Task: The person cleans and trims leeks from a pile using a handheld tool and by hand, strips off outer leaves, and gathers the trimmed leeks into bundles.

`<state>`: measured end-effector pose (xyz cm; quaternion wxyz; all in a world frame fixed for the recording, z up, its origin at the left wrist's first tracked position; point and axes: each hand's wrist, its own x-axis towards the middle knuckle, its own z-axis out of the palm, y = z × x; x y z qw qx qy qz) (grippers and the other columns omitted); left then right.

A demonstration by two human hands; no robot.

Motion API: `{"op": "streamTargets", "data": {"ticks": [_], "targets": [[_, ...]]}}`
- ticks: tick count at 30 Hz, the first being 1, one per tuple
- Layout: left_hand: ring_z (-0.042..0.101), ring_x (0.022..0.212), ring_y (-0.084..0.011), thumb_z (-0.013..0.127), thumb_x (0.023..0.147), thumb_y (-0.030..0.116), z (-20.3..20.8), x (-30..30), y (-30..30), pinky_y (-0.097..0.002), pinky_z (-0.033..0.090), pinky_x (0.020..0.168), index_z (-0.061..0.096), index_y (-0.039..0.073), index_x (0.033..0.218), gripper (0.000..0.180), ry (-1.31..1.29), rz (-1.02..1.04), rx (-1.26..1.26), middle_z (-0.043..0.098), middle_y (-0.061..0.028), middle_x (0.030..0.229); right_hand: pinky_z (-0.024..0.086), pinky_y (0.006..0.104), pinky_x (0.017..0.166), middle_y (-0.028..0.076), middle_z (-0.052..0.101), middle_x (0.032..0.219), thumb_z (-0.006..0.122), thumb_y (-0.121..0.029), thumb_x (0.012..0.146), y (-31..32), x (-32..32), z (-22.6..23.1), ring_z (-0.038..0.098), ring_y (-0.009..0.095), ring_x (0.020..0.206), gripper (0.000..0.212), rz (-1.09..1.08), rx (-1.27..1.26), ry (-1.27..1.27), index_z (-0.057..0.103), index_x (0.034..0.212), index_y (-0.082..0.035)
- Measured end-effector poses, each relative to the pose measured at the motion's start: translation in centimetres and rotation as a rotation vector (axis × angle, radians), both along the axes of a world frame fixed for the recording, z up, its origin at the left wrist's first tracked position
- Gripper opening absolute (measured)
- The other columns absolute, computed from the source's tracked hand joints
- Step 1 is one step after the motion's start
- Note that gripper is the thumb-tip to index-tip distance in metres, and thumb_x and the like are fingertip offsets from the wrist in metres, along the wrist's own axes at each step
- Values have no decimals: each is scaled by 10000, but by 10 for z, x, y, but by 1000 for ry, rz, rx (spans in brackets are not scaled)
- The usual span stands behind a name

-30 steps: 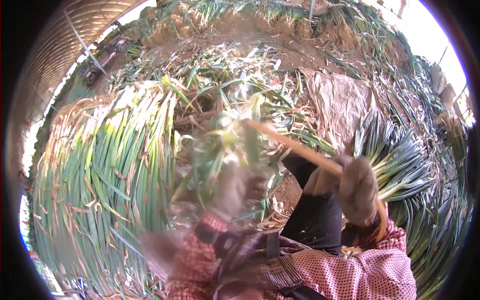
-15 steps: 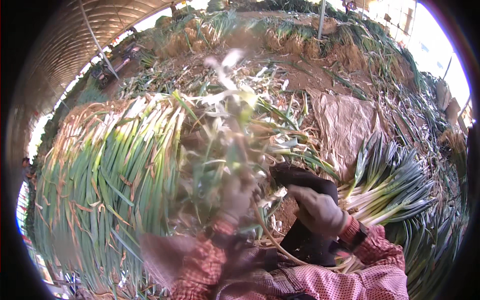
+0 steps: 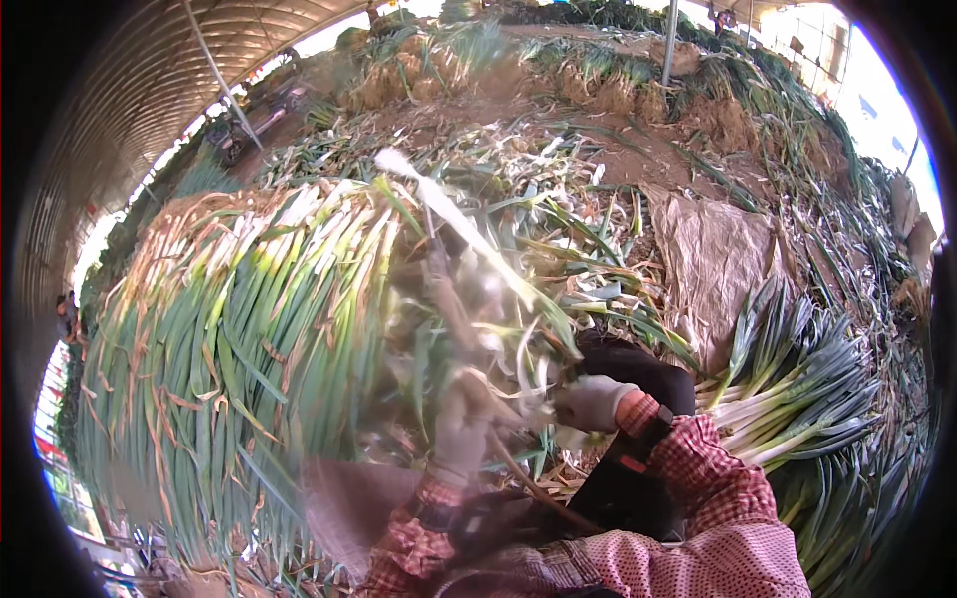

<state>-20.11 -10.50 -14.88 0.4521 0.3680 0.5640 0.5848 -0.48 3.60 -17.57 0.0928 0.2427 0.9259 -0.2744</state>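
A long green onion (image 3: 498, 264) slants across the middle, its white root end far and left, its green end near my right hand. My gloved right hand (image 3: 593, 402) is closed at that green end and appears to grip it. Smeared by motion, my gloved left hand (image 3: 461, 429) is closed beside the onion's lower part. A brownish, blurred strip rises from it, too unclear to name. Below that hand, a thin tan tube-like strand (image 3: 533, 485) runs toward my lap. Loose peeled leaves (image 3: 508, 364) lie around and beyond both hands.
A thick row of green onions (image 3: 249, 329) lies on the left, roots far. White-stemmed onions (image 3: 768, 414) are piled on the right by a crumpled brown sheet (image 3: 708, 259). Leaf scraps cover the ground ahead. More onion bundles (image 3: 608, 85) stand farther back, near a metal pole (image 3: 670, 45).
The blurred green onion now shows clearly, slanting from far left to near right. My right hand has moved left and slightly up toward its green end. The whole view has shifted slightly.
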Motion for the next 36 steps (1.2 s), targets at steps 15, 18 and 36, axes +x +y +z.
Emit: {"op": "streamTargets", "data": {"ticks": [15,18,36], "targets": [[552,1104,-289,677,896,302,-60,-1,-36,-404,453,930,590,61,1179,382,90,-389,-105,581,-129,1144,547,281,616,89,683,906,675,-329,914,142,-64,40,661,164,739,433,-384,-641,767,609,1166,17],[602,1003,-268,608,956,301,-24,10,-33,-364,524,815,569,58,1061,268,253,-421,226,621,-85,996,521,277,638,103,666,853,694,-330,900,162,-7,21,645,164,760,436,-887,-653,1080,606,1115,39],[665,853,-328,609,898,327,1,-40,85,-401,519,781,647,8,1008,340,807,-753,-370,672,-206,899,515,314,760,39,619,985,688,-188,868,28,-72,-52,599,143,862,389,-745,-1420,535,561,1201,-30]]}}
